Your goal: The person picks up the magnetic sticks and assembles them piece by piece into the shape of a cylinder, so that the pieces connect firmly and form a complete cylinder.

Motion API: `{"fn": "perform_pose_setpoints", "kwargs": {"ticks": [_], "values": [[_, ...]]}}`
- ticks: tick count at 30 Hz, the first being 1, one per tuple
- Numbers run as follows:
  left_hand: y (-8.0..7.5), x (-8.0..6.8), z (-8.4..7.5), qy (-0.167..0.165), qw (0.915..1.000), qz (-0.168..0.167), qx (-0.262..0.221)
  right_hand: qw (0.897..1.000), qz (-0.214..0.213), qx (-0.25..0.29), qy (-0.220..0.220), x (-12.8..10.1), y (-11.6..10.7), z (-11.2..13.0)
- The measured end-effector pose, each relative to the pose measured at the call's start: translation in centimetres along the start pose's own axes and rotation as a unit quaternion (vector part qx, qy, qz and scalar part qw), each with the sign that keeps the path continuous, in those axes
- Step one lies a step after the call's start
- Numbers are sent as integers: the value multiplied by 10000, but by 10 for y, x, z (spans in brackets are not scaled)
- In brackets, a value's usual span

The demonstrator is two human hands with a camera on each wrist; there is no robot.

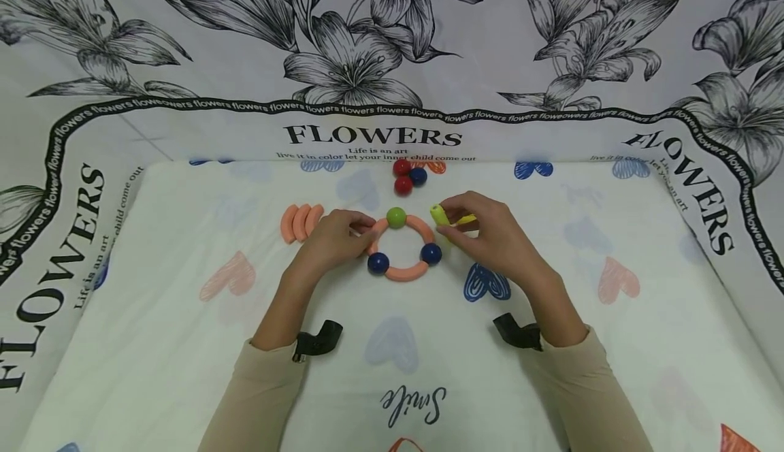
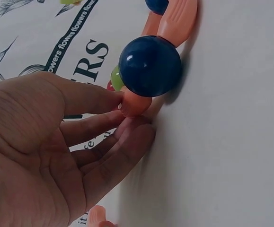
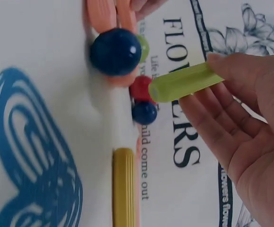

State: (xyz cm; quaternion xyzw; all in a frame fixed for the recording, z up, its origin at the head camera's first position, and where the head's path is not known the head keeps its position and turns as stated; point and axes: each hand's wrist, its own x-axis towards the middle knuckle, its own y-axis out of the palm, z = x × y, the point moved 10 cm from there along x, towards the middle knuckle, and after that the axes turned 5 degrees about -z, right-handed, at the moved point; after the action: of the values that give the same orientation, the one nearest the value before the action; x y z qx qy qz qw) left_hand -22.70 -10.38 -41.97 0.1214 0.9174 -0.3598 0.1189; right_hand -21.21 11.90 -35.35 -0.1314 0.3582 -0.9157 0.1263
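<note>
The head view looks steeply down on the bead ring (image 1: 404,248) from the near side; both wrist views sit close beside it, sharing its navy balls (image 2: 149,65) (image 3: 115,51).

Ring (image 1: 401,248) between hands, curved pieces (image 1: 300,221) left, three balls (image 1: 408,173) behind
</note>
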Motion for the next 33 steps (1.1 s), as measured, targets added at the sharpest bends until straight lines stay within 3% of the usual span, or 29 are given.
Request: {"fn": "perform_pose_setpoints", "kwargs": {"ticks": [10, 20, 33], "values": [[-1, -3, 3, 17, 10000, -23, -29, 9940, -435, 973, -261, 11, 5, 37], [-1, -3, 2, 78, 9999, -70, -81, 9788, -95, 1977, -533, 5, 30, 67], [-2, 0, -1, 234, 9994, -209, 141, 9724, 216, 2243, -601, 8, 68, 57]]}}
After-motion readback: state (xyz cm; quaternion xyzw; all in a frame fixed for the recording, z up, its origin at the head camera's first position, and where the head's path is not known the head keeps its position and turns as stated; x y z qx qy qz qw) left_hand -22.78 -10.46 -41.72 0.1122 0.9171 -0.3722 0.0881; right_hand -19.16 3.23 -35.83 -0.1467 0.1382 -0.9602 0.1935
